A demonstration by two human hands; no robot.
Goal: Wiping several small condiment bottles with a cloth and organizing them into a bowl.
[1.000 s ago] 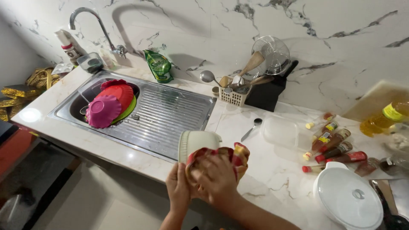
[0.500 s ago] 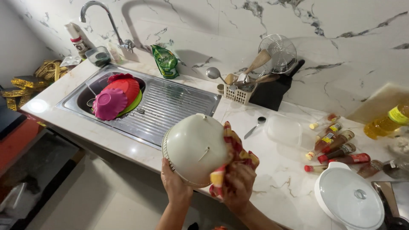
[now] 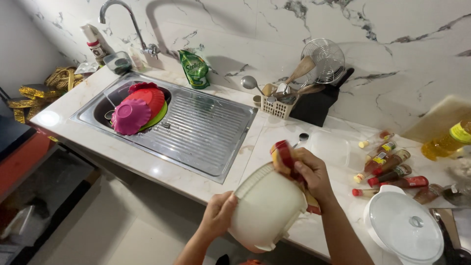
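My left hand (image 3: pixel 219 213) grips the rim of a cream plastic bowl (image 3: pixel 267 208), held tilted over the front edge of the marble counter (image 3: pixel 162 172). My right hand (image 3: pixel 309 172) presses a red and yellow cloth (image 3: pixel 283 156) against the bowl's upper rim. The bowl's outer wall faces the camera; its inside is hidden.
A steel sink (image 3: pixel 196 132) with drainboard holds pink, red and green plastic bowls (image 3: pixel 137 110) under a tap (image 3: pixel 122 14). A utensil basket (image 3: pixel 277 103), a green soap pouch (image 3: pixel 195 68), several sauce bottles (image 3: pixel 387 169), a white lidded pot (image 3: pixel 405 228) and an oil bottle (image 3: pixel 449 140) stand around.
The bowl has turned and dropped lower right, its side now facing me. My right hand with the cloth moved from the bowl's right side up to its top rim.
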